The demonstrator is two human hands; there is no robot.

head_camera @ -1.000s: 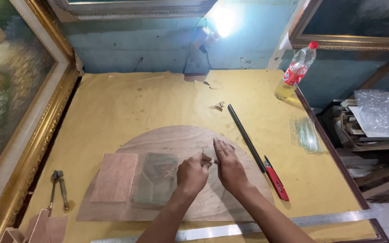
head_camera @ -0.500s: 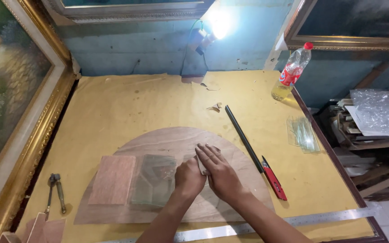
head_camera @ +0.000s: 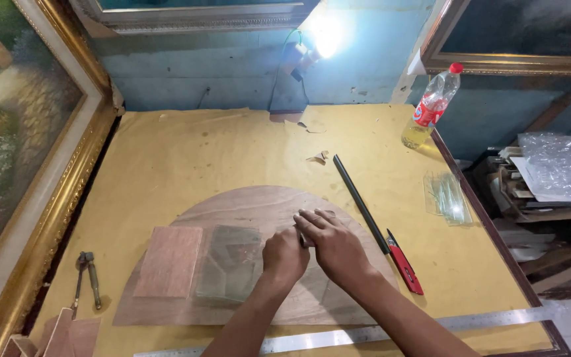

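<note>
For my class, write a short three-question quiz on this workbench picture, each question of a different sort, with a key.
1. True or false: the clear plastic bottle with a red cap lies flat on the half-round brown wooden board.
2. Which lies nearest the right hand? A) the metal pliers B) the red-handled cutter C) the stack of clear glass pieces
3. Fill in: the clear glass sheet lies between the left hand and the rectangular brown ____ panel.

Key: 1 false, it stands upright on the yellow paper-covered table; 2 B; 3 wooden.
</note>
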